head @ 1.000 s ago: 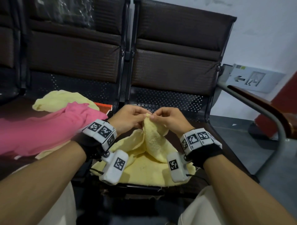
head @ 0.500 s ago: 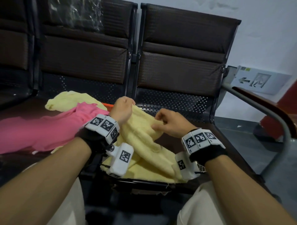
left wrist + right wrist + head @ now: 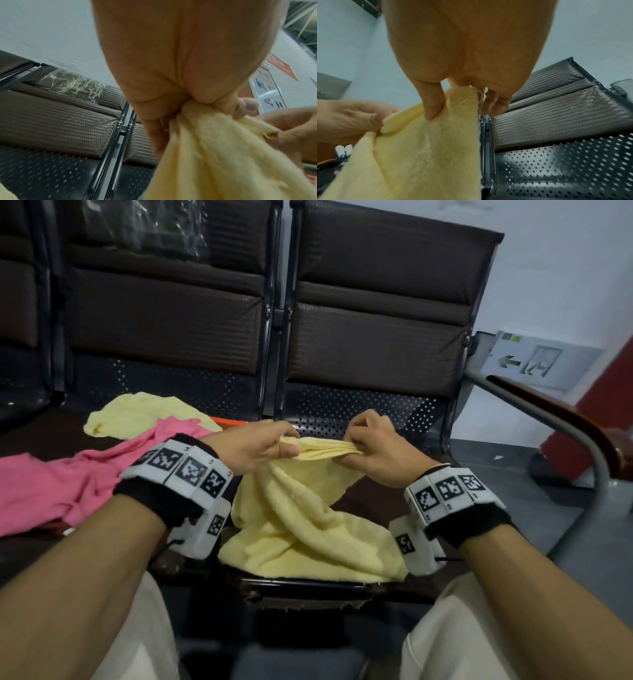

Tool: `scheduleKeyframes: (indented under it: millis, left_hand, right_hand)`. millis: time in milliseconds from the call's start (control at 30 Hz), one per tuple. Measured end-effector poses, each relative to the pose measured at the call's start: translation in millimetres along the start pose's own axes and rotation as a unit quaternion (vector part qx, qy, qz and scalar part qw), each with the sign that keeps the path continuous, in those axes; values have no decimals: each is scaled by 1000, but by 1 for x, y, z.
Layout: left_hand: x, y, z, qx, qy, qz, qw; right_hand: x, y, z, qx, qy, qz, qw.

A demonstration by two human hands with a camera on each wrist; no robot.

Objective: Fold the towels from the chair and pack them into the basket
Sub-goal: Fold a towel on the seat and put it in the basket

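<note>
A row of dark padded chairs point(image 3: 376, 344) with perforated metal seats is standing against a pale wall, filling the upper half of the head view; the right-hand seat is serving as the work surface. The yellow towel point(image 3: 308, 529) is lying at the centre of the frame, its lower part bunched and twisted on the front of the seat, its upper edge being lifted just above it. That lifted edge is running left to right across the frame, between the two hands, and both are equally near to it. The left hand point(image 3: 255, 445) is pinching the edge at its left end, fingers curled around gathered cloth, as the left wrist view confirms point(image 3: 171, 102). The right hand point(image 3: 373, 446) is pinching the right end between thumb and fingers point(image 3: 433, 108). The hands are standing close together, with only a short, pleated span of edge between them; judged from this, the edge needs drawing out sideways before a fold is possible. A pink towel point(image 3: 68, 484) and a second yellow towel point(image 3: 137, 414) are waiting at centre left. No basket is showing.
</note>
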State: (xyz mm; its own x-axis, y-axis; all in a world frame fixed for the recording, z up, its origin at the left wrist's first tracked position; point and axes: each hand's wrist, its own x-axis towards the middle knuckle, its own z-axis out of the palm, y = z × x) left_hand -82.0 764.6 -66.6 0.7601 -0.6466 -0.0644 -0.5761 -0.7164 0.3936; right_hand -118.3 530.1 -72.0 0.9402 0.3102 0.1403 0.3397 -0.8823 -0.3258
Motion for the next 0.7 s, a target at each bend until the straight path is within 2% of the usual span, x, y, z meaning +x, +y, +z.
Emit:
scheduleKeyframes:
  millis: [67,167,300,467,567,700]
  left_hand:
    - [-5,6,-5,-7,-17,9,1000]
    - [-10,15,-6,-10,-25,8,1000]
    - [-7,19,-4,-31,62,8,998]
    - [3,17,2,-83,178,19,980]
    - [14,14,9,-115,233,-1,966]
    - [36,19,5,-160,262,-52,950]
  right_hand:
    - [-8,-2,-5,30,-18,16,999]
    - [-22,-5,-14,66,-5,34,997]
    - [-37,-3,-24,105,40,54,992]
    - [-36,14,-25,135,95,64,984]
    - [-26,23,-22,182,106,64,975]
    - [-1,33,-22,264,125,125,948]
